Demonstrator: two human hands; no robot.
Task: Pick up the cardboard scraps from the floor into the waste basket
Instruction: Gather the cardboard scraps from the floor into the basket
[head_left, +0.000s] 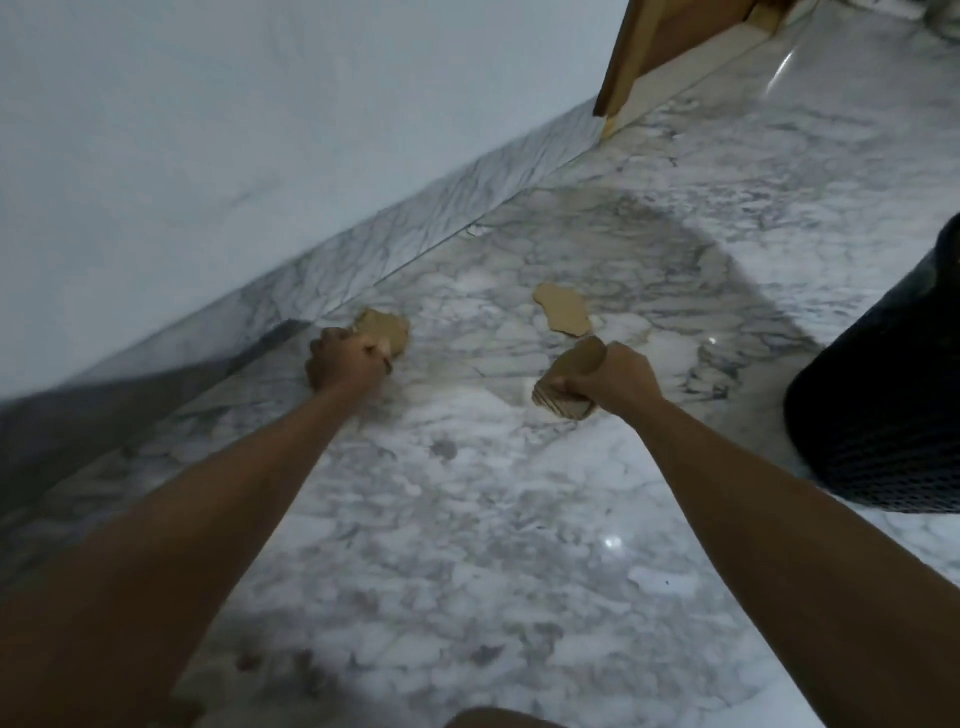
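Both arms stretched forward, hands low over marble floor (467, 519). Left hand (343, 364) fisted round a ragged tan cardboard scrap (387, 332) by the skirting. Right hand (613, 379) clutches a bent stack of scraps (566, 379). One flat irregular scrap (563, 309) lies just beyond. Dark mesh waste basket (883, 415) at right.

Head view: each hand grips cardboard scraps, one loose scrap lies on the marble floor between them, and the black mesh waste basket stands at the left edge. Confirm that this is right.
One detail is wrong. The head view shows the black mesh waste basket at the right edge, not the left. The rest holds: the left hand and the right hand each grip cardboard scraps, and one loose scrap lies on the marble floor between them.
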